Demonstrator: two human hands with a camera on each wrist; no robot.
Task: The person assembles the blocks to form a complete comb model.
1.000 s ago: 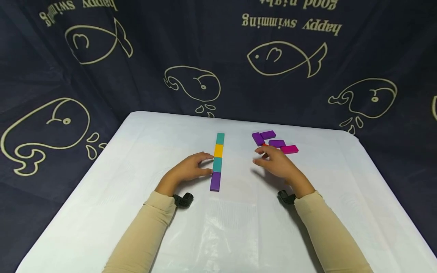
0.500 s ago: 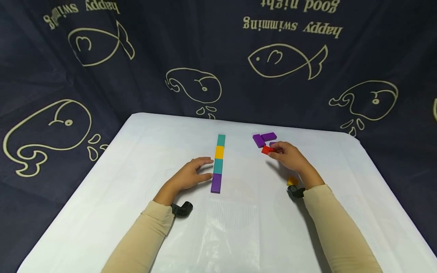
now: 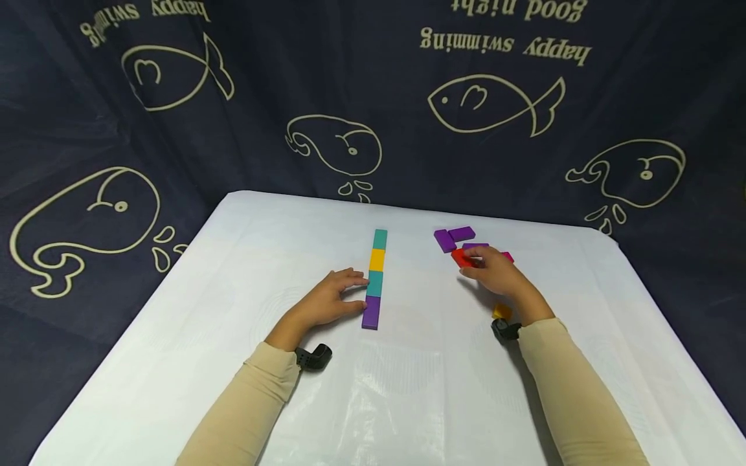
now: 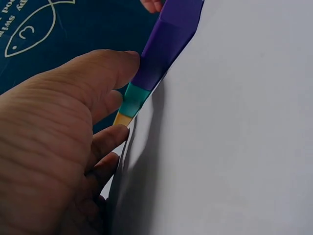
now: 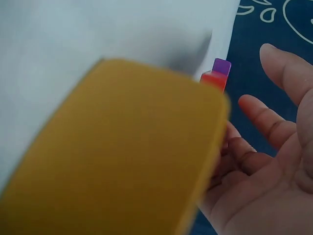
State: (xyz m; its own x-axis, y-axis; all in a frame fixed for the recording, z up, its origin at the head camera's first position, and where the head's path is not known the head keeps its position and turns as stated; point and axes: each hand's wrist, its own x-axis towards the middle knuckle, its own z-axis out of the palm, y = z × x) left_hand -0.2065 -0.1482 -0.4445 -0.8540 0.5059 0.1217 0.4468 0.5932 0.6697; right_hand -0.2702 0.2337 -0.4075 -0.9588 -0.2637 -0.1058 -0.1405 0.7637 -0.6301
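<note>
Head view: on the white table (image 3: 408,401) your left hand (image 3: 326,303) sits just left of a block row running 12 to 6 o'clock: far teal block (image 3: 380,239), middle yellow block (image 3: 377,260), near teal block (image 3: 375,283), row-end purple block (image 3: 370,312). Fingers relaxed, thumb and index apart at the near teal and row-end purple edges. Your right hand (image 3: 495,273) has its fingertips at the red block (image 3: 462,257), at its 10 o'clock. Loose purple blocks (image 3: 445,241) lie from 10 to 11 o'clock; a pink block (image 3: 508,257) at 1, partly hidden; a loose yellow block (image 3: 502,311) at 6.

Left wrist: your thumb tip's at the purple side; contact unclear.

Right wrist: your hand's at 4 o'clock, thumb and index spread wide; red block at 2, beyond them.
</note>
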